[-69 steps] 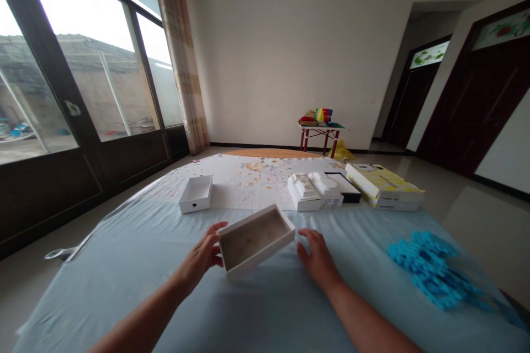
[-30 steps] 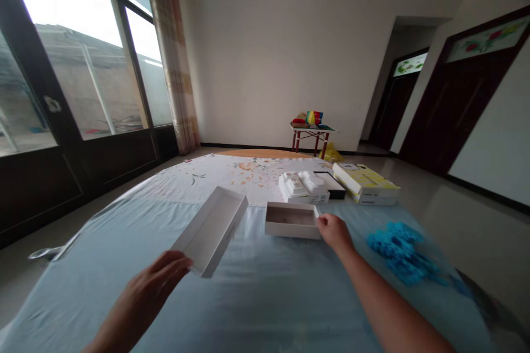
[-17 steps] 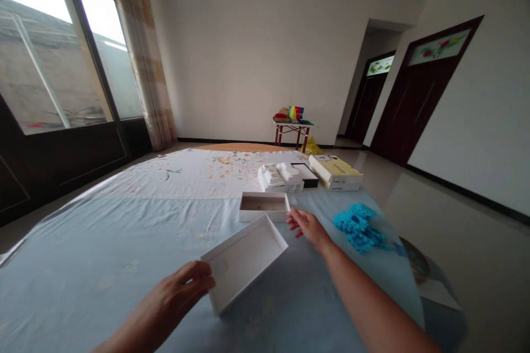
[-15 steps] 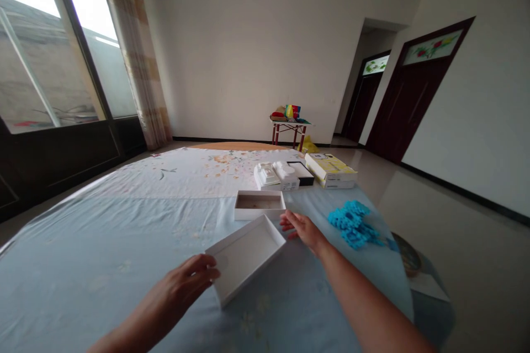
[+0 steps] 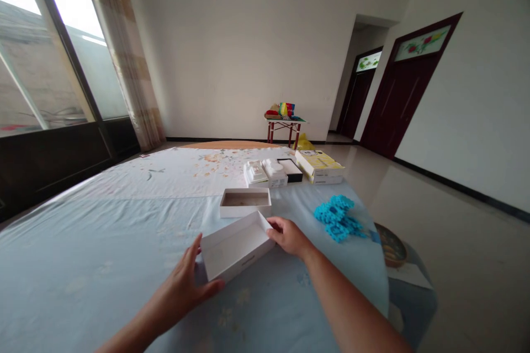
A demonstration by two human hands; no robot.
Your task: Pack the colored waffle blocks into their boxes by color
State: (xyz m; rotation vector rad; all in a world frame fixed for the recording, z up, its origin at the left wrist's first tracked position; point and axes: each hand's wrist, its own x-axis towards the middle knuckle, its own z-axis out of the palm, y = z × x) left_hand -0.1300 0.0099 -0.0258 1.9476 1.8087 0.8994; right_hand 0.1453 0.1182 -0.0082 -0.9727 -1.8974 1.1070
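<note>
An open-topped white cardboard box (image 5: 236,249), with small dark print on its near side, sits tilted between my two hands. At its left end is my left hand (image 5: 188,281), thumb along the near corner and fingers on the far side of that end. My right hand (image 5: 287,236) grips the right end, thumb on the near side and fingers over the rim. Just behind stands a second open white box (image 5: 245,213) with a brownish inside.
Farther back are two white boxes with moulded white inserts (image 5: 265,171), a black-edged box (image 5: 290,172) and yellow-and-white boxes (image 5: 318,164). A bright blue knobbly bundle (image 5: 338,218) lies to the right, near the round table's edge. A stool (image 5: 414,292) stands beyond that edge.
My right hand has closed on the box's right end. My left hand has shifted its hold, thumb now at the near corner. The box has tipped so its printed near side shows.
</note>
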